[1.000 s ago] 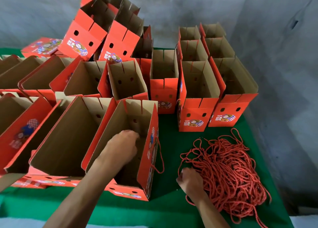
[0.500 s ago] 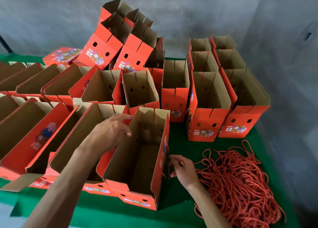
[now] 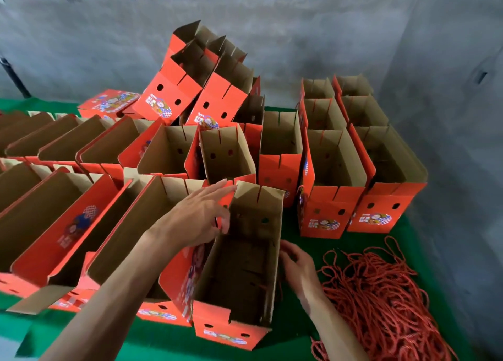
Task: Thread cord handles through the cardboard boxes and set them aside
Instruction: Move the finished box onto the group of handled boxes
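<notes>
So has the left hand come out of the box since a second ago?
Yes. The left hand was down inside the open box then; now it is out, up at the far left corner of that box's rim, fingers extended along the edge.

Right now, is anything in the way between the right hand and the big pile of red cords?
Nothing visible is. The right hand rests against the right side of the open red cardboard box, and the tangled pile of red cord handles lies just to its right on the green table cover, with only bare cover between.
</notes>
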Demonstrator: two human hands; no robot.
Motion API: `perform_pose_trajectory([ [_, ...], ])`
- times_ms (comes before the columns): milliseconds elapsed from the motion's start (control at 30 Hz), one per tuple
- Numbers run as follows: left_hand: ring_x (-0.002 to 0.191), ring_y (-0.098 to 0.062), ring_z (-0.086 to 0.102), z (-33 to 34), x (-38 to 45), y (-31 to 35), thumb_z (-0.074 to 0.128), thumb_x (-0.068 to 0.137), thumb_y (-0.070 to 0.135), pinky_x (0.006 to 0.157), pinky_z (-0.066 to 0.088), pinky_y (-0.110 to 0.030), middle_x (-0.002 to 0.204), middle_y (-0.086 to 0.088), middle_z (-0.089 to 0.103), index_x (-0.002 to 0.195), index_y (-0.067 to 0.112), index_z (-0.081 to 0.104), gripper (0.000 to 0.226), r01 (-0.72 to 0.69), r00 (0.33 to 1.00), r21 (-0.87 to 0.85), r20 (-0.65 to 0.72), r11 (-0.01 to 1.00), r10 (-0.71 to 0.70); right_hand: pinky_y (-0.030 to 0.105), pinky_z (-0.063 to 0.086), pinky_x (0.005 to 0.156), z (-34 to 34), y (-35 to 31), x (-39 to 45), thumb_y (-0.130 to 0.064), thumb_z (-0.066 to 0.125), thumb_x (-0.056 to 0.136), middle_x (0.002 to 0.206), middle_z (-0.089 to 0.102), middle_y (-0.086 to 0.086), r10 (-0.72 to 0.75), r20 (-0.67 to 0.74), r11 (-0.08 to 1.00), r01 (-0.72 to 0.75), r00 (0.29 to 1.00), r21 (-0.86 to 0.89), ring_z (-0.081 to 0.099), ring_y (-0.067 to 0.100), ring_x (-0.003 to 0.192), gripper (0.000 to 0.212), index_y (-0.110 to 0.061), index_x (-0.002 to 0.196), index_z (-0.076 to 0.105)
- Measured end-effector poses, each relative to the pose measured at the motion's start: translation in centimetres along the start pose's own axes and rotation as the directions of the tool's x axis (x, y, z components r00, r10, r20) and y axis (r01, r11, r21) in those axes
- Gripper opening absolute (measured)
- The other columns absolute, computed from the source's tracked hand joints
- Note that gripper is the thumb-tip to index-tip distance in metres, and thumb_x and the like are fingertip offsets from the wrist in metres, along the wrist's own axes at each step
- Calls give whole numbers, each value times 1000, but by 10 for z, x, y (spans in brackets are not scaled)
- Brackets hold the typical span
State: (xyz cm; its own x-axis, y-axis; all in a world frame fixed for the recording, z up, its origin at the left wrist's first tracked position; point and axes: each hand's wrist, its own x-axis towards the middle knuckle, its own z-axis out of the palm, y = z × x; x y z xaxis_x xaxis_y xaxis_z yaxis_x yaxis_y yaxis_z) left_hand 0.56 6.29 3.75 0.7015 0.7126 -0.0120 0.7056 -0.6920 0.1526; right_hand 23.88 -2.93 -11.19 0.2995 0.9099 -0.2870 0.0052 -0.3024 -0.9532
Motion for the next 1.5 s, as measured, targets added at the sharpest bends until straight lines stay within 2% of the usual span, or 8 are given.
perform_pose_trajectory([
  [300,156,-5,12,-6,20,23,79,87,30,126,22,-46,158,12,43,93,39,76,12,-149,988,-71,-42,986,147,17,55,70,-40,-18,5,-18,60,102,102,76,-9,-21,-36,993,25,999,119,73,3,89,19,-29,111,72],
  [467,148,2,28,4,18,27,69,93,34,130,7,-37,136,18,62,100,38,72,8,-102,992,22,-77,995,103,32,52,77,-88,-34,17,-18,69,95,92,74,-3,16,-286,998,4,958,69,67,15,91,10,-21,88,75],
  [700,119,-15,58,10,26,62,64,95,36,99,40,-28,115,8,69,111,29,69,17,-51,987,-27,-156,998,46,31,46,68,-123,-21,15,-23,63,100,86,74,-2,-56,-513,992,106,857,68,64,15,76,14,-18,96,76],
  [933,94,-22,61,21,42,108,57,96,30,78,46,-35,97,7,59,96,22,44,15,-27,999,-135,-39,990,22,28,49,53,-101,-8,6,-6,71,94,77,72,5,1,-326,960,91,945,266,61,14,58,11,-14,101,73],
  [1067,96,-17,63,29,40,115,59,95,34,83,55,-35,104,7,61,103,26,43,20,55,998,-174,-13,983,-58,30,58,69,-97,0,0,-3,74,92,88,76,16,-43,-195,956,97,980,277,71,23,73,7,-3,98,73],
  [1233,78,-9,54,34,35,118,62,90,38,62,41,-20,89,13,54,89,35,37,25,34,999,-150,38,988,-29,36,63,75,-95,9,-1,0,76,88,85,74,19,89,-84,866,-35,992,499,70,29,75,19,8,103,69],
  [1333,81,-10,58,39,31,125,63,91,40,72,55,-33,94,12,54,90,33,40,24,38,996,-141,85,989,-26,34,63,76,-96,19,0,-6,77,89,81,70,16,111,-82,853,-53,990,518,67,28,77,21,8,103,67],
  [1500,92,-12,62,55,29,143,59,96,38,69,52,-24,110,12,57,101,35,32,27,50,992,-273,122,961,-17,38,60,84,-94,31,4,-15,77,91,85,68,16,91,-73,881,-46,993,470,69,28,81,18,0,96,68],
])
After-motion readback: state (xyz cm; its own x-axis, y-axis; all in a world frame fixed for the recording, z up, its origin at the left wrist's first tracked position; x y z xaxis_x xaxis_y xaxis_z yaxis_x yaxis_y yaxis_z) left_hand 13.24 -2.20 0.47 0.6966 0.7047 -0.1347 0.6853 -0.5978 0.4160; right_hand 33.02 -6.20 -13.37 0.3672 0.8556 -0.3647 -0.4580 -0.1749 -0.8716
